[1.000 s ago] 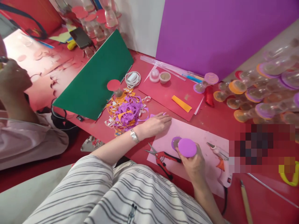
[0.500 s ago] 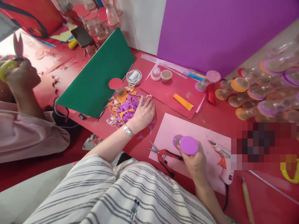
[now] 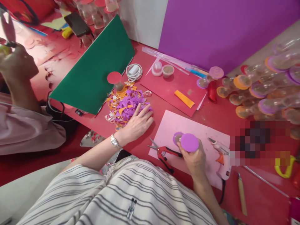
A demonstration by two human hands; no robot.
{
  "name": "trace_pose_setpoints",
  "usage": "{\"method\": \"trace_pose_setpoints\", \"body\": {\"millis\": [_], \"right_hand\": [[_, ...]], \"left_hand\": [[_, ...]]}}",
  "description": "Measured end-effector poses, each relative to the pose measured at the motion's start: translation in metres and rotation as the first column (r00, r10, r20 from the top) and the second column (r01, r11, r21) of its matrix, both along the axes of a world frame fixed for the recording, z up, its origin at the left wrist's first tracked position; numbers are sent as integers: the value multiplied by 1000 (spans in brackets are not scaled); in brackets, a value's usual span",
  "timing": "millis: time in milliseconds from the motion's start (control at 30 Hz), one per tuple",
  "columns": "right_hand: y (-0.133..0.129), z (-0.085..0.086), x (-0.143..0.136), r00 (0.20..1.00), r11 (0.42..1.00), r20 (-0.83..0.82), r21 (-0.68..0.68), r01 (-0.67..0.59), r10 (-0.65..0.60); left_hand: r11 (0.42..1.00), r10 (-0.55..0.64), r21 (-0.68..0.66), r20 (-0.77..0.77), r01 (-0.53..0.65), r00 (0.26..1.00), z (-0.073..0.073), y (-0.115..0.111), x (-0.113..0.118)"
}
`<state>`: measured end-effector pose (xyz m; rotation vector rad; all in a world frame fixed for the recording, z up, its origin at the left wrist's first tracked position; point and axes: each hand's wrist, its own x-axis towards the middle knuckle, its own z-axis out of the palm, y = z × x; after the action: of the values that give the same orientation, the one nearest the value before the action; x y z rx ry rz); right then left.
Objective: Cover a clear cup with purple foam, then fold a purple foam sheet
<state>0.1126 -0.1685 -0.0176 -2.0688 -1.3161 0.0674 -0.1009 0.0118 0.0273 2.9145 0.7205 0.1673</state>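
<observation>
My left hand (image 3: 137,123) lies palm down with fingers spread, touching the right edge of a pile of purple, orange and white scraps (image 3: 127,104). In my right hand (image 3: 195,159) is a homemade hourglass (image 3: 189,142) with purple round end caps; one cap faces up, and the middle is partly hidden by the fingers. Below the hourglass is a pink sheet (image 3: 171,125). Red-handled scissors (image 3: 162,151) lie open at its left edge, just left of my right hand. A glue gun (image 3: 225,165) rests on the sheet's right side.
A green board (image 3: 96,72) leans behind the scraps, near a red-capped hourglass (image 3: 114,78) and white coiled cable (image 3: 134,72). Stacked hourglasses (image 3: 264,90) stand at right. A wooden-handled tool (image 3: 242,195) lies front right. At far left, another person's hand (image 3: 20,62) holds scissors.
My left hand has drawn slightly back toward me and left, and loose purple bits beside it now sit against the pile. My right hand keeps hold of the hourglass, nearly still.
</observation>
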Motion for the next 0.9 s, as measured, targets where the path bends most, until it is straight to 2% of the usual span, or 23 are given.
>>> {"method": "trace_pose_setpoints", "body": {"millis": [100, 200, 300, 367, 433, 567, 633, 733, 800, 900], "right_hand": [[4, 2, -4, 1000, 999, 22, 40, 12, -13], [9, 2, -8, 1000, 1000, 4, 29, -9, 9], [8, 1, -7, 1000, 1000, -16, -16, -15, 15], [3, 5, -3, 998, 997, -6, -56, -56, 56], [-7, 13, 5, 992, 990, 33, -78, -118, 121], [-21, 40, 21, 977, 987, 143, -34, -158, 161], [-18, 53, 22, 959, 979, 196, -50, -197, 203], [-3, 64, 12, 888, 936, 301, -168, -310, 348], [8, 63, 3, 827, 902, 373, -263, -341, 421], [17, 55, -6, 772, 880, 440, -341, -329, 459]], "left_hand": [[1000, 9, -1, 15, -9, 1000, 0, 4, -4], [1000, -15, -5, 66, 16, 998, 4, 3, 3], [988, -89, -113, 159, 108, 983, 7, -1, 20], [951, -137, -245, 207, 187, 969, 9, -3, 34], [890, -176, -384, 206, 245, 963, 10, -3, 47], [773, -266, -555, 155, 307, 951, 7, 3, 74], [731, -303, -596, 154, 333, 941, 4, 4, 86], [697, -327, -623, 166, 356, 930, 0, 4, 98], [689, -324, -625, 187, 367, 927, -3, 2, 101], [688, -309, -622, 217, 375, 926, -7, 0, 101]]}}
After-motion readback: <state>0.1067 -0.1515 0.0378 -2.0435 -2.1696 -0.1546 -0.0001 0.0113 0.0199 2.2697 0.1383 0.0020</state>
